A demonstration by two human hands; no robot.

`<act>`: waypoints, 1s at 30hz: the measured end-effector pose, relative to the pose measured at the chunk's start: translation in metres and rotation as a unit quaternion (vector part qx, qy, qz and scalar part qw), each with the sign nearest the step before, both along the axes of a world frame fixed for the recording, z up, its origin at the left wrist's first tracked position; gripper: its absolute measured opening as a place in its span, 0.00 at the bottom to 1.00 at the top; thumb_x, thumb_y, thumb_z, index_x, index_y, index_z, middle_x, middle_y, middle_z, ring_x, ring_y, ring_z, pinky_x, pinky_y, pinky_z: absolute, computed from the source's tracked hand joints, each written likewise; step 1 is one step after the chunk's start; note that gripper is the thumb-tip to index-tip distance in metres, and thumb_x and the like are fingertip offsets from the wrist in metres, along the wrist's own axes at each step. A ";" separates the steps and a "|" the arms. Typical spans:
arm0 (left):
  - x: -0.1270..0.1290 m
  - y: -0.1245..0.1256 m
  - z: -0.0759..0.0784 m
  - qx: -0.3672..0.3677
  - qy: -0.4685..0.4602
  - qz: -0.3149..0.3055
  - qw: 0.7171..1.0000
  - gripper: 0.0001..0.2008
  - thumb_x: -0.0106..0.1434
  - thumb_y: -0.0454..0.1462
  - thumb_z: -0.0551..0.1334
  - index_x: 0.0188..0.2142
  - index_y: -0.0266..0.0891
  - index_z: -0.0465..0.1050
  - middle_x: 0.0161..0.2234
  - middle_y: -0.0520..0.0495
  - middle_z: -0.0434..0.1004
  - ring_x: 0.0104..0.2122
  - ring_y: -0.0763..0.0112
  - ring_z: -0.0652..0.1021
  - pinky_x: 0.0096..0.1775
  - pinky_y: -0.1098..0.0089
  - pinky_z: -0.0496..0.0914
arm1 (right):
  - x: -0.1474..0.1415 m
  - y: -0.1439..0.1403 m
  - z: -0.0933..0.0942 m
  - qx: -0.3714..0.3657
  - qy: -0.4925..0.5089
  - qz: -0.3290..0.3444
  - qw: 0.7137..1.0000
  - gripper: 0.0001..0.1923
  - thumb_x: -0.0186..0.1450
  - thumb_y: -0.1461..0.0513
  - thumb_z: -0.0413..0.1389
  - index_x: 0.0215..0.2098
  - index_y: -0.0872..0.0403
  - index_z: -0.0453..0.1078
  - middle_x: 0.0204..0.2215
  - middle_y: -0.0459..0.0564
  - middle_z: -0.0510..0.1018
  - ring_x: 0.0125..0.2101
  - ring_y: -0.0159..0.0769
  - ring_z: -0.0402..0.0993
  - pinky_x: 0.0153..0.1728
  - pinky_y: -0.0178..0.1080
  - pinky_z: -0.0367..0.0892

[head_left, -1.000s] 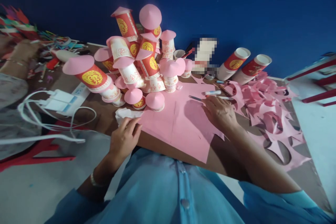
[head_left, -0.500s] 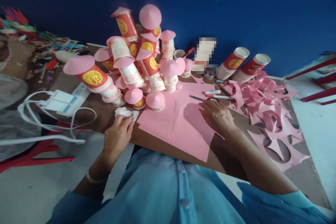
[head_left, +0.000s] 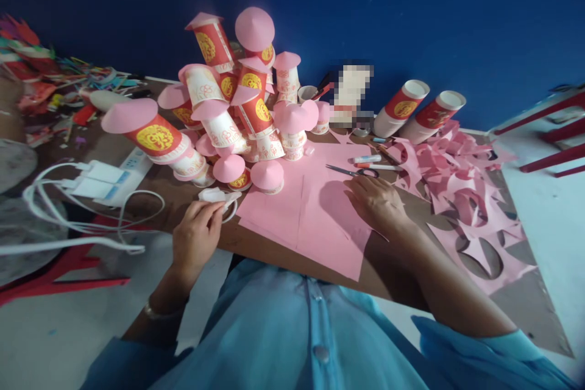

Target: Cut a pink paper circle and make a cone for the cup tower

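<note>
Blue wall behind, brown table (head_left: 192, 186) in front, cluttered edge to edge. Most of the back is taken by a pile of red-and-white paper cups (head_left: 237, 109) capped with pink paper cones; two more capless cup stacks (head_left: 418, 108) are lying on their sides at the right. Pink offcuts (head_left: 461, 195) with round holes cut out are spread over the right end. A white power strip with cables (head_left: 107, 180) sits at the left end. A large pink paper sheet (head_left: 315, 213) is laid flat at the near edge, and it is pressed down by the right hand (head_left: 377, 204), palm down, fingers spread and gripping nothing. Scissors (head_left: 351, 170), a glue stick (head_left: 368, 159) and a pen (head_left: 381, 167) are lying just beyond that hand, untouched. The left hand (head_left: 196, 234) is at the near-left edge, just beside the sheet, its fingers (head_left: 212, 210) pinched on a small white paper cup (head_left: 219, 198) lying on its side. Step judged: a blank cup is being picked for capping while the sheet is held steady. Next move is judged to need the cup brought onto the sheet, with a firm but light pinch so the thin wall is not crushed, and the scissors within reach of the free hand.
</note>
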State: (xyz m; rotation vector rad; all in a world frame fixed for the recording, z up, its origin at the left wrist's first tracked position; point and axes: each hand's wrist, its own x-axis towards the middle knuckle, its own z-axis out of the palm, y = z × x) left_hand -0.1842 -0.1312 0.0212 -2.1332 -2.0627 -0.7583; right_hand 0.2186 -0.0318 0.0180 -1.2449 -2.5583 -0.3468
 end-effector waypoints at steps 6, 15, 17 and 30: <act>-0.022 0.005 0.004 0.099 0.008 0.041 0.994 0.10 0.74 0.37 0.56 0.43 0.40 0.77 0.38 0.39 0.79 0.42 0.55 0.78 0.46 0.55 0.75 | 0.000 0.000 -0.001 -0.017 -0.014 -0.008 1.000 0.11 0.76 0.62 0.51 0.42 0.55 0.76 0.36 0.53 0.82 0.37 0.41 0.74 0.38 0.41 0.60; -0.030 0.000 0.000 0.123 0.060 0.038 0.990 0.10 0.73 0.36 0.59 0.48 0.39 0.77 0.45 0.37 0.75 0.46 0.55 0.78 0.49 0.56 0.76 | -0.004 -0.002 0.002 -0.003 -0.007 0.009 1.000 0.11 0.76 0.62 0.52 0.42 0.55 0.76 0.35 0.53 0.81 0.37 0.40 0.74 0.38 0.41 0.60; -0.027 -0.001 -0.005 0.060 0.053 0.007 0.997 0.11 0.72 0.39 0.60 0.49 0.38 0.77 0.47 0.36 0.75 0.48 0.54 0.78 0.49 0.57 0.76 | -0.007 -0.003 0.005 -0.007 0.008 0.019 1.000 0.10 0.76 0.62 0.52 0.43 0.55 0.76 0.36 0.53 0.82 0.37 0.40 0.75 0.38 0.40 0.60; -0.003 -0.035 0.007 0.099 0.068 -0.154 0.981 0.01 0.67 0.34 0.67 0.38 0.42 0.77 0.34 0.47 0.80 0.34 0.65 0.82 0.42 0.65 0.78 | -0.066 -0.052 0.035 0.003 0.041 0.238 0.970 0.10 0.74 0.70 0.50 0.46 0.60 0.74 0.31 0.51 0.79 0.29 0.36 0.71 0.30 0.41 0.61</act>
